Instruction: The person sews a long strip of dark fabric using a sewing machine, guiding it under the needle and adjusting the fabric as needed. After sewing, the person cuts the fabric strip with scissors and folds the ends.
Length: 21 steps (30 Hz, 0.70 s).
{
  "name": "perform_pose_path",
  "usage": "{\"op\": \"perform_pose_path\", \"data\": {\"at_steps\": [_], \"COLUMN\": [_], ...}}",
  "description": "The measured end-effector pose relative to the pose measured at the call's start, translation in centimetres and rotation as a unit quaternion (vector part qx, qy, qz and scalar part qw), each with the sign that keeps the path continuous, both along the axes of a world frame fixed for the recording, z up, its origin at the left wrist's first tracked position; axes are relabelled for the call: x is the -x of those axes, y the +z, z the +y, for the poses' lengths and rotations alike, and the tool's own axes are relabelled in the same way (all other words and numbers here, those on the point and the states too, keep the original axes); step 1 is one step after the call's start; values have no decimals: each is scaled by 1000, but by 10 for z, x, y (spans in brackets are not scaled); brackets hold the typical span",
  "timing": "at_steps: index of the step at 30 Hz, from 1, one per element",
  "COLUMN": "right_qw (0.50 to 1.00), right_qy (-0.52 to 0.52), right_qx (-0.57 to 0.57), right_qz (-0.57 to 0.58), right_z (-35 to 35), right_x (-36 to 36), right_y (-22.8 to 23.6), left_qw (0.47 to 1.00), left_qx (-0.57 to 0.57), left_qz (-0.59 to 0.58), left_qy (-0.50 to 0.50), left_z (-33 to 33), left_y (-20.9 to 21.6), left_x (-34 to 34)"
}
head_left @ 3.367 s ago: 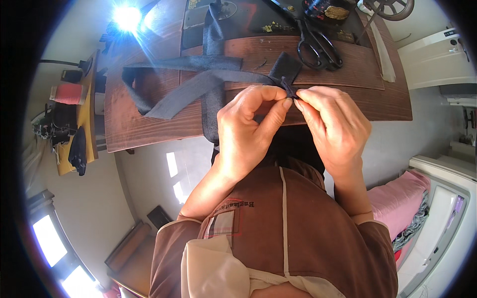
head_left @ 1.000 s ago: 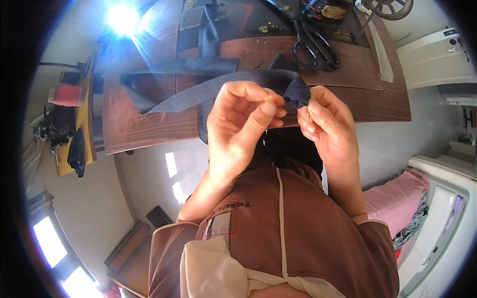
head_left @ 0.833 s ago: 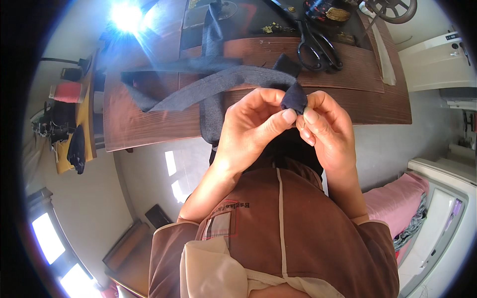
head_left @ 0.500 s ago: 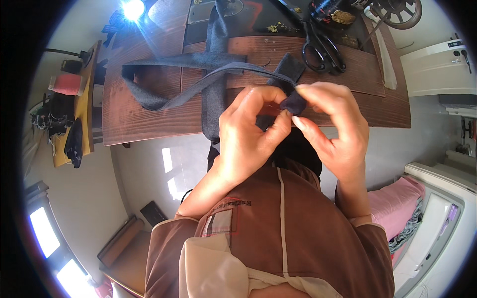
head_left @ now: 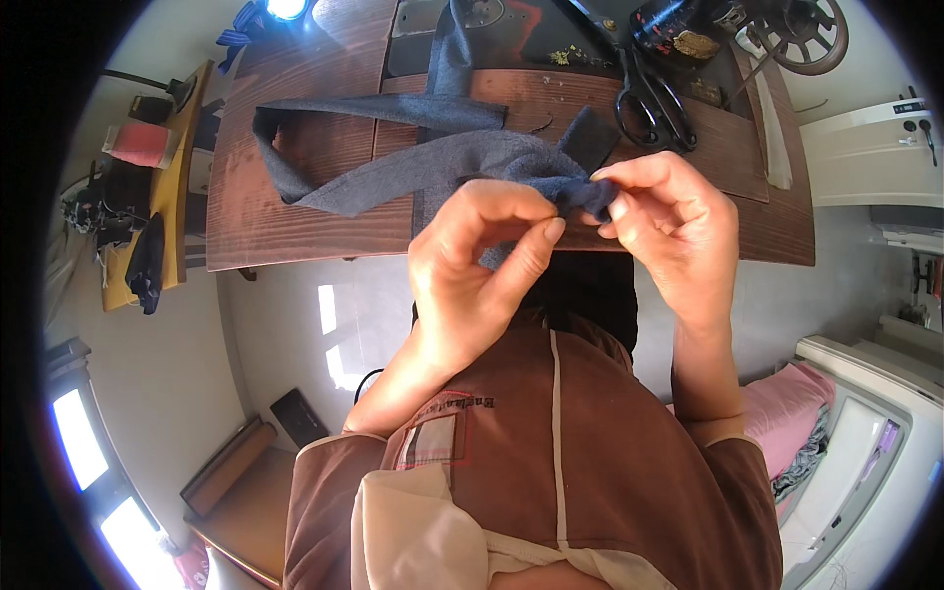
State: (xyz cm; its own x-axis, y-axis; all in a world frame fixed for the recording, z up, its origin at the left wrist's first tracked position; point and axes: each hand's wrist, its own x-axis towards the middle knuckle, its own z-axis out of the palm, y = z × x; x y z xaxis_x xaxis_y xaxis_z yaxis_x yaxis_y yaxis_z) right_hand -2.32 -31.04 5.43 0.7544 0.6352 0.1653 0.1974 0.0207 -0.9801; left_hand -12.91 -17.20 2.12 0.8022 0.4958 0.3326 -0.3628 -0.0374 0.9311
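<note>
A long dark grey-blue fabric strip (head_left: 393, 172) loops over the wooden table, and its bunched end is between my hands above the front edge. My left hand (head_left: 477, 251) pinches the gathered cloth between thumb and forefinger. On the other side of the bunch, my right hand (head_left: 678, 216) grips the darker tip with thumb and fingertips. Another stretch of the cloth runs back toward the sewing machine bed (head_left: 511, 39). A short dark piece of fabric (head_left: 588, 136) lies just behind my fingers. How the cloth is folded inside my grip is hidden.
Black-handled scissors (head_left: 654, 113) lie behind my right hand, near the sewing machine (head_left: 678, 25) and its handwheel (head_left: 801, 34). The wooden table (head_left: 295, 236) ends in front of me. At left, a shelf (head_left: 187, 177) carries a pink spool (head_left: 140, 144). Pink cloth (head_left: 792, 408) rests at lower right.
The strip beside my left hand has turned from a narrow edge to its broad face and bunched up. My left hand has shifted slightly left, with more cloth gathered between both hands.
</note>
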Motion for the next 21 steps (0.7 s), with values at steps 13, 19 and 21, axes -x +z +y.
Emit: {"op": "perform_pose_path", "data": {"at_steps": [13, 19, 21], "right_qw": [991, 979, 984], "right_qy": [14, 99, 101], "right_qx": [-132, -110, -97], "right_qz": [25, 140, 111], "right_z": [-22, -31, -25], "right_x": [3, -9, -13], "right_y": [4, 10, 4], "left_qw": [989, 985, 989], "left_qx": [-63, -24, -47], "left_qz": [-34, -28, -16], "left_qy": [-127, -170, -142], "left_z": [8, 11, 10], "left_y": [27, 8, 11], "left_x": [-32, -33, -31]}}
